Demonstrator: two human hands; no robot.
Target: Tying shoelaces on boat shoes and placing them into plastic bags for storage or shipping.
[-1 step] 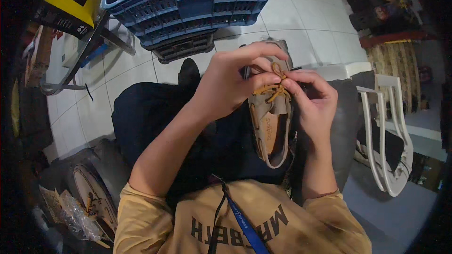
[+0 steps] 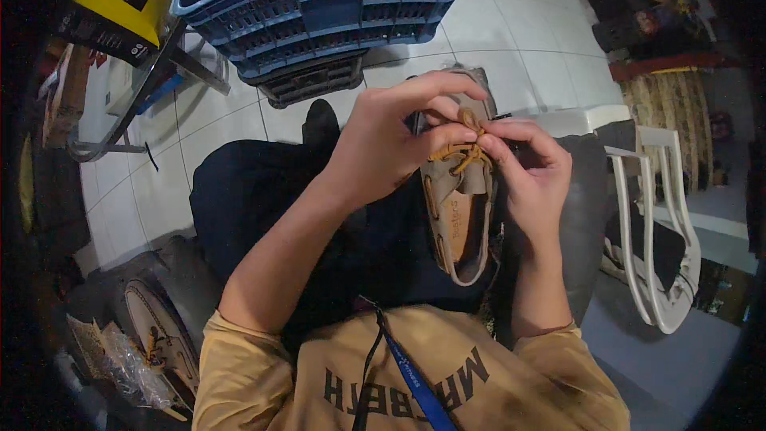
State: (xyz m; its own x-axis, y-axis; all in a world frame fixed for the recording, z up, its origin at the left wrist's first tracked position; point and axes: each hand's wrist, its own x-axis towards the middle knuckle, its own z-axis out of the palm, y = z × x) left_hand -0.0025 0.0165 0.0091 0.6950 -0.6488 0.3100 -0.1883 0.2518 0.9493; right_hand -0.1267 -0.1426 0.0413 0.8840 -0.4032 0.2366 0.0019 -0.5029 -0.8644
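A grey-beige boat shoe (image 2: 431, 206) rests on my lap, its toe pointing away from me and its heel toward my body. Tan leather shoelaces (image 2: 463, 161) cross over its tongue, and a loop of them stands up between my hands. My left hand (image 2: 391, 132) pinches the lace from the left with thumb and fingers. From the right, my right hand (image 2: 531, 160) pinches the lace close beside it, thumb against index finger. The fingertips of both hands nearly meet over the knot, partly hiding it. The shoe's toe is partly covered by my left fingers.
A second boat shoe (image 2: 163, 331) with plastic wrap lies at the lower left. Ahead stands a blue plastic crate (image 2: 335, 8) over a black one (image 2: 315, 84). A yellow box (image 2: 132, 0) sits at the upper left. White plastic chair parts (image 2: 654, 231) are at the right.
Very little differs: the lace loop between my fingertips has shifted slightly. Both hands and the shoe stay in place.
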